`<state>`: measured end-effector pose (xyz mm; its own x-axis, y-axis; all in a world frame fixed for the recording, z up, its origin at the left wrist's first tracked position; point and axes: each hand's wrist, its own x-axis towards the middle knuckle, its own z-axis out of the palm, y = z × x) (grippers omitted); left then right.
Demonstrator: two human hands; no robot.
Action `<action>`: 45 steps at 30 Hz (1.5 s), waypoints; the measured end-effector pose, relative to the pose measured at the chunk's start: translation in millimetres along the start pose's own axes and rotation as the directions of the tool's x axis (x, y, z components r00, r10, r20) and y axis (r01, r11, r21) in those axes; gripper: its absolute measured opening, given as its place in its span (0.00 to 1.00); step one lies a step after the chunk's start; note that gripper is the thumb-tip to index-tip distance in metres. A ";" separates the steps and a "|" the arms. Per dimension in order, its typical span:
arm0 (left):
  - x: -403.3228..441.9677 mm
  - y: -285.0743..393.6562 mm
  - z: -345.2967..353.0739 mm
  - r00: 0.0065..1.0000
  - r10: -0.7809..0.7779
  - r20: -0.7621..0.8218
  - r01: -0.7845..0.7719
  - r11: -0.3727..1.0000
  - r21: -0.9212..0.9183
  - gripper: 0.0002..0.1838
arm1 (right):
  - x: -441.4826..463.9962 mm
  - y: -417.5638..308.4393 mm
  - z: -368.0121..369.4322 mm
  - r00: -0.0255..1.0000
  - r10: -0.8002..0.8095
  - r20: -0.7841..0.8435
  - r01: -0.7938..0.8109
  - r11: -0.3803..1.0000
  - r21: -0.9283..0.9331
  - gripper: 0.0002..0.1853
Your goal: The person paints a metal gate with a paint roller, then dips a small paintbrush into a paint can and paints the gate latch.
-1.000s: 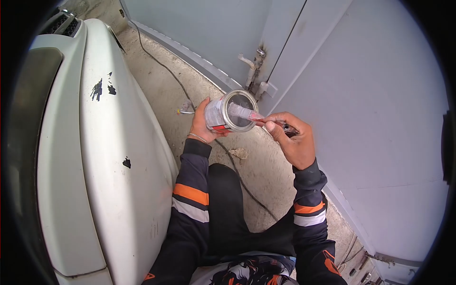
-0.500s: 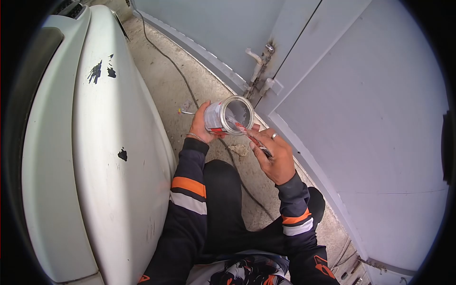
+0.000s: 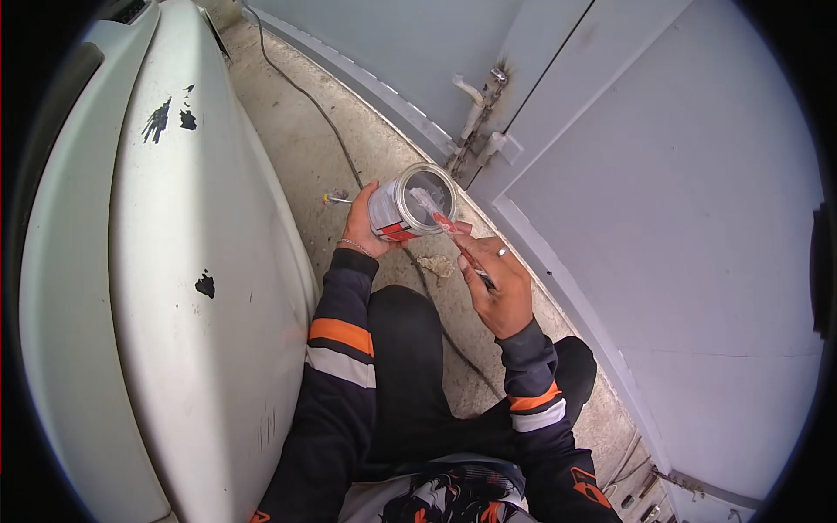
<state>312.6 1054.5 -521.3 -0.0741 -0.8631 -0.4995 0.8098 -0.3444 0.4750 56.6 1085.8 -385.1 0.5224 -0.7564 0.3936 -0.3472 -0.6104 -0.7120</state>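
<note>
Can [image 3: 390, 211] tilts in the left hand [image 3: 360, 227], above the floor [image 3: 296, 144] between a grey door [image 3: 680, 227] and a white panel [image 3: 209, 235]. The door takes up the right side, its latch [image 3: 477, 112] just beyond the can. The panel walls off the left, with black patches [image 3: 157, 120] on it. A dark cable [image 3: 330, 116] crosses the floor, passes behind the can and runs by the knee [image 3: 404, 318]. The left hand curls round the can's side; the right hand [image 3: 503, 288] pinches a smeared tool [image 3: 446, 224], perhaps a brush, its end inside the can's mouth. Below the can lies a pale lump [image 3: 436, 267].
</note>
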 end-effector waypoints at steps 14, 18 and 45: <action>3.4 3.5 -1.4 0.998 0.021 -0.063 -0.028 0.993 -0.118 0.32 | 2.4 18.6 28.4 0.971 -0.004 -0.240 0.019 0.998 0.058 0.22; 1.2 4.9 4.0 0.996 0.030 -0.084 -0.040 0.992 -0.117 0.34 | 30.8 44.3 24.4 0.916 0.043 -0.398 -0.025 0.998 0.052 0.19; -5.9 5.5 12.1 0.993 0.081 -0.088 -0.094 0.984 -0.151 0.33 | 146.6 59.2 -36.7 0.903 -0.032 -0.429 -0.058 0.979 -0.195 0.13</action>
<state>310.5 1053.2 -507.0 0.0430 -0.8525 -0.5209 0.8918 -0.2022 0.4046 84.1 930.1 -348.1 0.1485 -0.7644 0.6275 -0.5218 -0.5995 -0.6069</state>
